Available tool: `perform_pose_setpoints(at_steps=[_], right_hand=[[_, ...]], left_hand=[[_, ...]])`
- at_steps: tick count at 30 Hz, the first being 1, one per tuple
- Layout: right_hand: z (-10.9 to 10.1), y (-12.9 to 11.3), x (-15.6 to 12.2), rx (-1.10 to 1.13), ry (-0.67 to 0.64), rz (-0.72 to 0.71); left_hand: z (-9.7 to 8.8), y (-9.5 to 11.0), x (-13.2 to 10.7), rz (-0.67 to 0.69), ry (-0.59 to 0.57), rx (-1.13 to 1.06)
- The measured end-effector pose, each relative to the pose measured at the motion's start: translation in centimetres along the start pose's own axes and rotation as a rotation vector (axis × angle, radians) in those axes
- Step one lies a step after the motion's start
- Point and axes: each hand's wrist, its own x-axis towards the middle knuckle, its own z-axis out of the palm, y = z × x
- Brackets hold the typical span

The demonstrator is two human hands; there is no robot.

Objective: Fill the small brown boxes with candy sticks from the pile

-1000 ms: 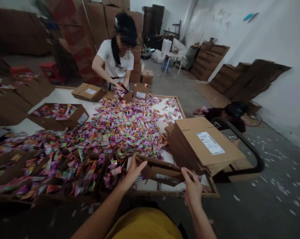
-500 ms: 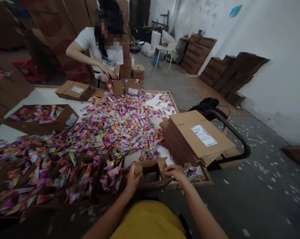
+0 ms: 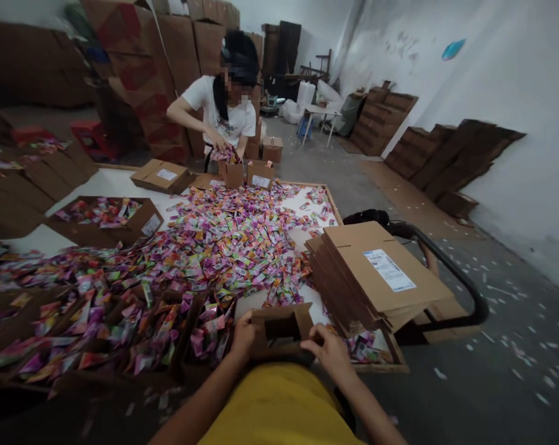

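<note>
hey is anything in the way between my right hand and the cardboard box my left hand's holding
Nothing visible stands between them. Your right hand is at the right side of the cardboard box, though whether it touches is unclear; your left hand grips the opposite side.

Under dim light, a scuffed white wall [image 3: 530, 80] runs along the right with flattened cardboard [image 3: 460, 151] leaning against it, beside a grey floor [image 3: 354, 185] littered with pale scraps [image 3: 516, 355], a small far table [image 3: 322, 111], and, far left, stacked cartons [image 3: 135, 74] and a red stool [image 3: 91, 137].
</note>
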Motion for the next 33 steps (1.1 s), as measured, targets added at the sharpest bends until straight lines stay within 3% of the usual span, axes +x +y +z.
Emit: perform_pose_setpoints(at_steps=[3, 7, 9, 11, 13, 15, 17, 19, 21, 24, 28, 33], right_hand=[[0.1, -1.0, 1.5, -0.210, -0.064, 0.085], [-0.3, -3.1, 2.4, -0.470, -0.190, 0.049], [0.0, -4.1, 2.1, -0.586, -0.129, 0.029], [0.6, -4.4, 1.6, -0.672, 0.019, -0.006], [1.3, -3.5, 1.2, -0.713, 0.197, -0.095], [2.1, -1.2, 1.4, -0.691, 0.248, -0.271], [2.9, 1.3, 2.3, -0.630, 0.147, -0.498], [3.7, 2.9, 3.2, -0.591, 0.025, -0.635], [4.3, 2.8, 3.8, -0.626, -0.025, -0.606], [4.7, 0.1, 4.3, -0.769, -0.147, -0.458], [4.5, -2.7, 4.7, -0.819, -0.308, -0.409], [2.7, -1.0, 7.4, -0.551, -0.297, -0.415]], left_hand=[[0.1, 0.1, 0.7, 0.016, -0.016, 0.065], [0.1, 1.5, 0.8, 0.066, -0.045, 0.158], [-0.3, 2.5, 0.2, 0.156, -0.104, 0.260], [-1.0, 3.3, -0.6, 0.295, -0.188, 0.463], [-1.7, 3.8, -1.4, 0.428, -0.304, 0.722], [-2.3, 3.8, -2.2, 0.521, -0.419, 0.936], [-2.4, 3.8, -2.7, 0.586, -0.490, 1.095], [-2.0, 4.0, -2.8, 0.604, -0.507, 1.216], [-1.1, 4.3, -2.3, 0.574, -0.538, 1.325], [1.0, 4.5, -0.6, 0.527, -0.629, 1.414], [3.2, 3.3, 1.0, 0.555, -0.686, 1.337], [3.9, 2.6, 1.3, 0.490, -0.672, 1.289]])
